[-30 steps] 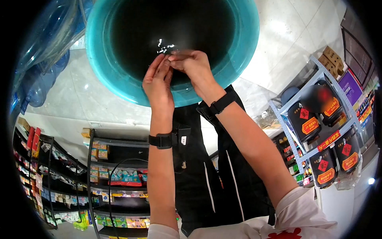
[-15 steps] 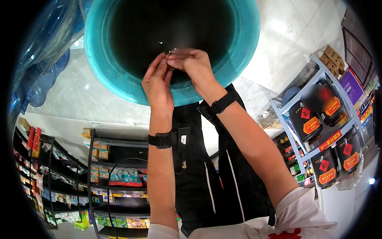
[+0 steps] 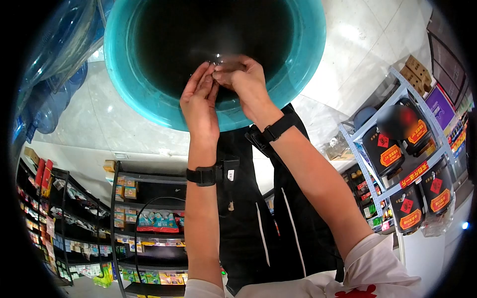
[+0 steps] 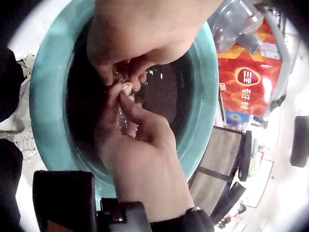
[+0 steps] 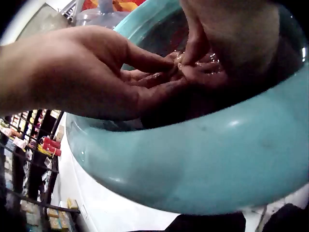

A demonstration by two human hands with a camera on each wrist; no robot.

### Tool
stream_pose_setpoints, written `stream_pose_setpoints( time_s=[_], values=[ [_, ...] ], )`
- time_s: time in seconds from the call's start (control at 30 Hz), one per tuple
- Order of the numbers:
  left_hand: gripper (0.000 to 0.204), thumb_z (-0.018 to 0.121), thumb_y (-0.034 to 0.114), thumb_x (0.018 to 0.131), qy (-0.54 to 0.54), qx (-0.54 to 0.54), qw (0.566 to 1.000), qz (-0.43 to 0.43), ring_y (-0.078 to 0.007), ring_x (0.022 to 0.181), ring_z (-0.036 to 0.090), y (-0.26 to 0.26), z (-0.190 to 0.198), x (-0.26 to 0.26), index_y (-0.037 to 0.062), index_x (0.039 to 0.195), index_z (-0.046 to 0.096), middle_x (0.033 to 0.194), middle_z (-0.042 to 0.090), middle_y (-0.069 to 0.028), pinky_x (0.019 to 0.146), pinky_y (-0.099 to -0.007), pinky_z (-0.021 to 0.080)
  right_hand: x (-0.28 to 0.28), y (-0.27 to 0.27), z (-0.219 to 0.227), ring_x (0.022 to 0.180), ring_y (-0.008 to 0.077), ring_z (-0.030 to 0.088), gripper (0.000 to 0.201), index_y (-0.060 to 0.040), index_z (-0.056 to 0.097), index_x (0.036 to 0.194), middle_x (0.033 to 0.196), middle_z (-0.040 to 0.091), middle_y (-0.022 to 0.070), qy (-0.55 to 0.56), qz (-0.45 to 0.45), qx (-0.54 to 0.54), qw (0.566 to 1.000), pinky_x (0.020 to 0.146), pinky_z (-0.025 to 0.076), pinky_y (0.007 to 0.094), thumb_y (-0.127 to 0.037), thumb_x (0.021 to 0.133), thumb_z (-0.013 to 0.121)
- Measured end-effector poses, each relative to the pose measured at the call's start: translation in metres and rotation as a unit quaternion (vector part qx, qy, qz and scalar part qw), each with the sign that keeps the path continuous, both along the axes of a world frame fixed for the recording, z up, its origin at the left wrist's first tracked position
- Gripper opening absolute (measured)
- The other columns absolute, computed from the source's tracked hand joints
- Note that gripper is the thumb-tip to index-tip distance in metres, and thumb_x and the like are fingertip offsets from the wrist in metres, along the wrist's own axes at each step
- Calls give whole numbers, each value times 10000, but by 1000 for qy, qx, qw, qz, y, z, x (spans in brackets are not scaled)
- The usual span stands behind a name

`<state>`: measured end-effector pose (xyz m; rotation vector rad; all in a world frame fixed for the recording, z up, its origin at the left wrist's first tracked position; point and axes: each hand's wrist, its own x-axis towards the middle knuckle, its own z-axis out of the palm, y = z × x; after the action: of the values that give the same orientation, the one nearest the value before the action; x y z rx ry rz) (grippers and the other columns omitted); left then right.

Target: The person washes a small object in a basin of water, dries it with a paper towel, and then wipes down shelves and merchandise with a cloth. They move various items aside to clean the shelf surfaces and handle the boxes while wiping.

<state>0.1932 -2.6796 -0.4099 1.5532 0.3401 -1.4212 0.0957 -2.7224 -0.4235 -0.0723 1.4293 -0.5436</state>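
A large teal basin holds dark water, and both hands are together at the water near its closest rim. My left hand and right hand meet at the fingertips. Between those fingertips is a small, pale, wet piece, pinched from both sides; what kind of thing it is I cannot tell. In the right wrist view, the left hand comes in from the left and the right hand from the upper right. Wet glints show on the fingers.
Clear blue water jugs stand left of the basin on pale floor tiles. Store shelves with packaged goods are at the lower left. A metal rack of black jars stands at the right. A red printed carton is beside the basin.
Both hands have shifted very slightly right and up, staying fingertip to fingertip. The right fingers have moved a little against the left ones, and the glints on the water have shrunk.
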Motion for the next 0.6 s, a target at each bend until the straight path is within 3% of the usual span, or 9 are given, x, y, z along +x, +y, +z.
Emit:
stream_pose_setpoints(
  time_s=[0.13,0.37,0.47,0.53,0.6],
  values=[
    [321,517,-3,969,-3,-5,1000,-4,-178,1108,618,2,-2,0,-55,1284,555,1210,643,-138,968,-280,502,-1,0,-2,916,230,682,367,65,510,1126,1032,640,178,12,-3,1,1000,828,587,306,153,780,596],
    [325,504,-10,969,-2,-1,1000,-1,-180,1109,619,0,-5,1,-56,1288,551,1223,639,-137,955,-278,501,0,4,-7,923,236,681,379,82,495,1132,1010,648,165,30,56,-43,997,833,584,312,158,777,603],
    [326,503,-14,966,2,-5,1000,6,-182,1114,616,1,-5,1,-54,1285,553,1217,639,-137,967,-285,496,-1,4,-6,887,207,671,384,67,500,1108,957,662,154,5,-12,-5,1000,760,574,293,157,761,636],
    [327,502,-18,963,2,1,1000,14,-182,1119,613,2,-7,1,-54,1283,554,1209,641,-140,975,-291,492,-2,2,-4,948,247,682,349,85,494,1118,1009,657,176,-16,-3,3,1000,861,582,321,173,791,579],
    [328,501,-21,961,4,1,1000,19,-182,1120,613,3,-7,1,-54,1283,554,1204,642,-139,975,-293,492,-1,1,-3,948,247,682,343,85,496,1115,1010,659,180,-17,1,6,1000,864,582,323,176,793,573]
  ],
)
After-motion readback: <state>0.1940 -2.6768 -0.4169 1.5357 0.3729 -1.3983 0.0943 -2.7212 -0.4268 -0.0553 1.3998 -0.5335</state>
